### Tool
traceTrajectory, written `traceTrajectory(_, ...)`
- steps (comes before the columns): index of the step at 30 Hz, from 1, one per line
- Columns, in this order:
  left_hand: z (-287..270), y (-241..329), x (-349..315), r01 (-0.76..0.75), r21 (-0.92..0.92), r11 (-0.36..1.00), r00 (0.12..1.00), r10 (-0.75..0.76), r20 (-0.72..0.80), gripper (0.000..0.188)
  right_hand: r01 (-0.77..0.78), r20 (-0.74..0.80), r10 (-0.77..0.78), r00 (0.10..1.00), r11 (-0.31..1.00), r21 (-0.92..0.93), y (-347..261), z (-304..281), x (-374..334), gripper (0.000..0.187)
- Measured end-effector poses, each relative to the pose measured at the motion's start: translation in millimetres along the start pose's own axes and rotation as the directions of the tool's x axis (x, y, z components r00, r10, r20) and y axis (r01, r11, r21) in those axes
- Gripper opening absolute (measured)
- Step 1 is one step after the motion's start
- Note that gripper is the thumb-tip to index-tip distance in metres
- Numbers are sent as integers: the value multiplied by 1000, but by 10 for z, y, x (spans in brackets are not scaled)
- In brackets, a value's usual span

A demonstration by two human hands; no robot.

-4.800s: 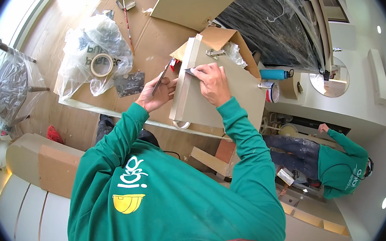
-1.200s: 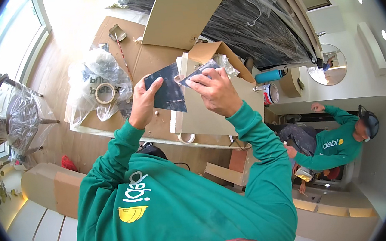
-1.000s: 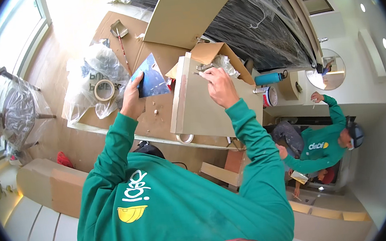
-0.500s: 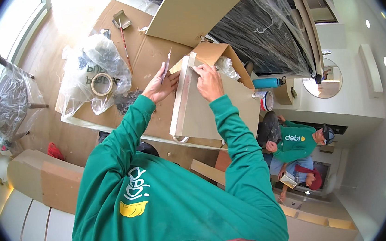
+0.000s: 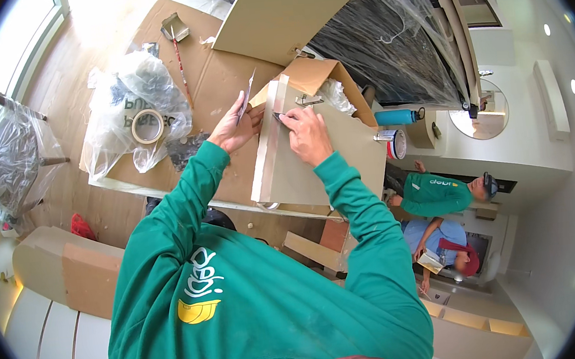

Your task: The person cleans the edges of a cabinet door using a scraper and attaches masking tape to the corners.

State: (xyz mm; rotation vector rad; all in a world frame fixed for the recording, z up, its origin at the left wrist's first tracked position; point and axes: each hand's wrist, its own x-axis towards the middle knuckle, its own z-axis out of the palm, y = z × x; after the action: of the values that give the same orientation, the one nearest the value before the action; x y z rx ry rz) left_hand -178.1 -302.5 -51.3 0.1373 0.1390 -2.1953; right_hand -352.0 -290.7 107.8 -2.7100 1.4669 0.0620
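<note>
A beige panel [image 5: 314, 170] stands tilted on a cardboard-covered table [image 5: 216, 82], its near edge under both hands. The right hand [image 5: 307, 134] presses on the panel's upper face with fingers curled around a small dark tool [image 5: 277, 117], too small to identify. The left hand [image 5: 235, 126], just beside the panel's edge, pinches a thin pale sheet [image 5: 247, 100] between thumb and fingers. A metal hinge [image 5: 308, 99] sits near the panel's top.

The panel looks propped rather than flat; a hard push from the right hand could, in all likelihood, let it slide off the table edge, and the sheet seems light enough to slip from its pinch.

Behind the panel an open cardboard box [image 5: 323, 79] holds crumpled clear plastic [image 5: 336, 94]. To the left a clear plastic bag [image 5: 132, 115] lies with a tape roll [image 5: 147, 126] on it. A blue bottle [image 5: 396, 117] and a can [image 5: 395, 143] lie right of the panel. Two other people crouch further off.
</note>
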Motion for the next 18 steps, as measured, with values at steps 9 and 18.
traceTrajectory(9, 14, -24, -31, -6, 20, 1000, 1000, 6, -4, 42, -13, -51, 15, 999, 999, 38, 100, 81, 204, 36)
traceTrajectory(18, -156, -16, 26, -22, 10, 1000, 998, 21, 61, 46, 54, 44, -55, 998, 998, 26, -222, -26, -233, 40)
